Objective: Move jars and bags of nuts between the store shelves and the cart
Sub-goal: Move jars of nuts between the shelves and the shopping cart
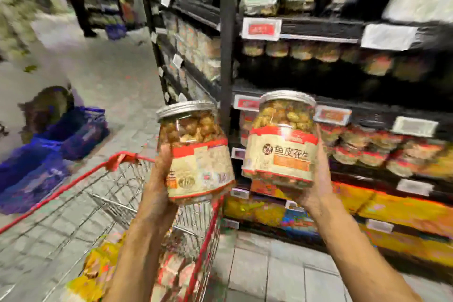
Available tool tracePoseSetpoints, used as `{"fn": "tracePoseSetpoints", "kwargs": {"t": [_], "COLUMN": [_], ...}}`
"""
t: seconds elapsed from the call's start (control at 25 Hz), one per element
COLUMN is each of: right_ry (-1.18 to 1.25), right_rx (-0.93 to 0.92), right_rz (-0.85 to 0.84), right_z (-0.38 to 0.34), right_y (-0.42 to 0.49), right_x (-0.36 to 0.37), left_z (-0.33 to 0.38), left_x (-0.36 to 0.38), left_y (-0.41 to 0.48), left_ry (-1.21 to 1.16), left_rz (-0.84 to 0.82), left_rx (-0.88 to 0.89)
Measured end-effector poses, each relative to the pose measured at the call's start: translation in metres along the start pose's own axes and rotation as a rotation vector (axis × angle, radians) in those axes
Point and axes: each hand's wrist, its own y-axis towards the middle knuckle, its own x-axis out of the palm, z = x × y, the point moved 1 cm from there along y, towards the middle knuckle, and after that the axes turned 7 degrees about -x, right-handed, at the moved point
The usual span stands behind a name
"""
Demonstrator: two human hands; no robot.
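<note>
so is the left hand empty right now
No, the left hand grips a clear jar of nuts with a silver lid above the cart, while the right hand holds a second jar.

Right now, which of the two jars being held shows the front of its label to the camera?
The jar in the right hand: that jar faces us with its large dark characters readable. The jar in the left hand, jar, is tilted and shows mostly small print.

Grey tiled floor (110, 76) — blue baskets (61, 144) stacked alongside.
</note>
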Motion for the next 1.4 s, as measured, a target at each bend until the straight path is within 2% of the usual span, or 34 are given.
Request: {"fn": "tracePoseSetpoints", "kwargs": {"t": [0.08, 0.16, 0.32, 0.48, 0.64, 0.88, 1.2, 1.32, 1.4], "right_ry": [0.038, 0.086, 0.026, 0.037, 0.008, 0.045, 0.043, 0.037, 0.048], "right_rx": [-0.148, -0.194, -0.187, -0.094, -0.032, -0.027, -0.060, -0.065, -0.067], "right_rz": [-0.030, -0.036, 0.036, -0.029, -0.044, -0.044, 0.007, -0.004, -0.013], "right_z": [-0.032, -0.067, -0.112, -0.143, -0.150, -0.136, -0.128, -0.131, -0.133], "right_y": [-0.001, 0.005, 0.035, 0.068, 0.100, 0.135, 0.167, 0.175, 0.180], "right_x": [-0.016, -0.042, -0.100, -0.121, -0.120, -0.110, -0.093, -0.082, -0.076], "left_z": [-0.014, -0.036, -0.074, -0.095, -0.091, -0.074, -0.068, -0.054, -0.055], "left_x": [0.034, 0.071, 0.132, 0.158, 0.159, 0.139, 0.091, 0.095, 0.100], "left_y": [0.022, 0.046, 0.095, 0.142, 0.198, 0.276, 0.337, 0.332, 0.309], "left_ry": [0.041, 0.080, 0.027, 0.048, 0.229, 0.534, 0.985, 1.009, 1.075], "left_rz": [-0.088, -0.125, -0.079, 0.012, 0.150, 0.213, 0.129, 0.075, 0.144], "left_rx": [-0.020, -0.056, -0.040, -0.006, 0.149, 0.354, 0.276, 0.232, 0.333]}}
